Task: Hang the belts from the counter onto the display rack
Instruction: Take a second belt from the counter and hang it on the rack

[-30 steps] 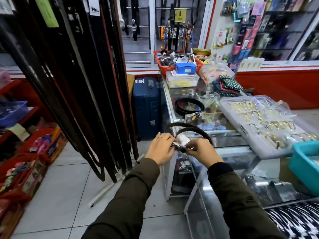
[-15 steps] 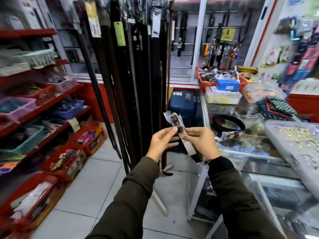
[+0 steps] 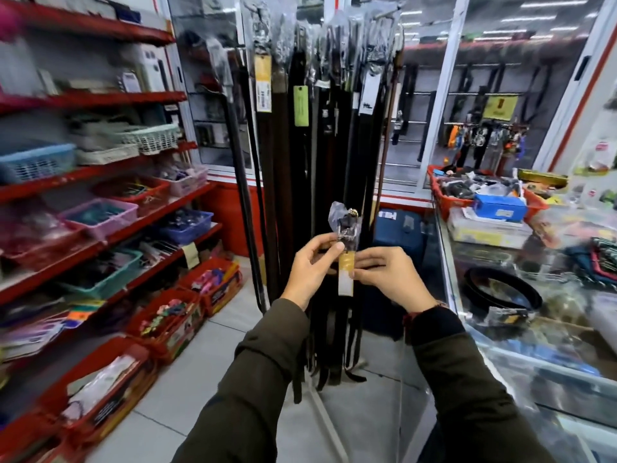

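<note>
Both hands hold one black belt [image 3: 347, 228] upright by its plastic-wrapped buckle end, with a yellow-and-white tag below the buckle. My left hand [image 3: 309, 265] pinches it from the left and my right hand [image 3: 384, 275] from the right. The belt's strap hangs down in front of the display rack [image 3: 320, 145], which is full of dark hanging belts with paper tags. Another coiled black belt [image 3: 500, 292] lies on the glass counter [image 3: 551, 355] at the right.
Red shelves [image 3: 100, 228] with baskets of small goods line the left side. A blue suitcase [image 3: 397, 228] stands behind the rack. On the counter's far end sit a red basket [image 3: 444, 198] and a blue box [image 3: 499, 205]. Tiled floor [image 3: 160, 409] lies between shelves and rack.
I have turned left from the counter toward the rack. The belt has been lifted off the counter and raised upright in both hands; the rack is now straight ahead.
</note>
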Action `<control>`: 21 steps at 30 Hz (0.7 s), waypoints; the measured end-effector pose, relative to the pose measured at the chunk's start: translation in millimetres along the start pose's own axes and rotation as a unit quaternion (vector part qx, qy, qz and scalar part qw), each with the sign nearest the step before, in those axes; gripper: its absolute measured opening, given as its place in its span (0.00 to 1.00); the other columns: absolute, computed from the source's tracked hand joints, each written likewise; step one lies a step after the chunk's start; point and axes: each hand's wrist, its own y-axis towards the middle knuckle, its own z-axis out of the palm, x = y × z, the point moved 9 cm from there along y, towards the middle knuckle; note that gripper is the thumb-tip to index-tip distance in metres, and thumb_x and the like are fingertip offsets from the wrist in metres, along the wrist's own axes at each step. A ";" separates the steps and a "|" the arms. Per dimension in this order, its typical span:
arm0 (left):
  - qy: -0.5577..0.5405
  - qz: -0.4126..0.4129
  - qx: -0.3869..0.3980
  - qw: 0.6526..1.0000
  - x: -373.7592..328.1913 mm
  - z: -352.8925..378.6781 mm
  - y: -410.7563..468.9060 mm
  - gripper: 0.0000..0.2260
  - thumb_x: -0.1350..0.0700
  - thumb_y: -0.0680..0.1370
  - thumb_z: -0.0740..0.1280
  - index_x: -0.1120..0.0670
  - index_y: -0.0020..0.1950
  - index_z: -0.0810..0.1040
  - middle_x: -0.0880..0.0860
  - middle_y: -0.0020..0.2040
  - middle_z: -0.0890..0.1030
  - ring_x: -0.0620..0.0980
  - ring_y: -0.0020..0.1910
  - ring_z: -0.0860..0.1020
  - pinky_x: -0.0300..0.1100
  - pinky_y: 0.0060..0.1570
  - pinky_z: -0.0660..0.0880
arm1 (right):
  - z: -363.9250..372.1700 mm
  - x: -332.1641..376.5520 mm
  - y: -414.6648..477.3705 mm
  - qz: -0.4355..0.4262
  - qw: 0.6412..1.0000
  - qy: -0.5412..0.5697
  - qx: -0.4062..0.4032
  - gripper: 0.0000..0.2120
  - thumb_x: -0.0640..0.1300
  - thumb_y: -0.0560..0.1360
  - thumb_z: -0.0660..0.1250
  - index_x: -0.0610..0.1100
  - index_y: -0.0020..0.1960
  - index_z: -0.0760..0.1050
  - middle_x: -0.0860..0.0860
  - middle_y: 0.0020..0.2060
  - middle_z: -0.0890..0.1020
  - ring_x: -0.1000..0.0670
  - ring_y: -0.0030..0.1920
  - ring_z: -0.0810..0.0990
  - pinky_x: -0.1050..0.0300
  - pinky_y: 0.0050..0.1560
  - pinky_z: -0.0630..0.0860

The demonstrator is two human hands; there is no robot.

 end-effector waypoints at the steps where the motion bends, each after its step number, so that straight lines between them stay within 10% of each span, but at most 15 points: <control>1: -0.020 0.011 -0.011 1.000 -8.8 -8.0 4.9 0.08 0.58 0.81 0.69 0.51 0.59 0.81 0.46 0.48 0.85 0.40 0.47 0.85 0.36 0.44 0.82 | 4.3 8.5 4.8 -0.014 0.999 0.032 -0.001 0.12 0.38 0.70 0.79 0.55 0.44 0.86 0.49 0.42 0.89 0.51 0.46 0.88 0.52 0.51 0.86; 21: -0.068 0.184 -0.137 0.971 -199.5 -121.1 78.1 0.05 0.59 0.78 0.73 0.57 0.53 0.87 0.56 0.48 0.89 0.52 0.48 0.86 0.40 0.42 0.84 | 51.3 212.9 124.4 -0.169 0.941 0.289 -0.054 0.13 0.35 0.75 0.74 0.35 0.58 0.83 0.39 0.51 0.88 0.43 0.52 0.88 0.49 0.53 0.85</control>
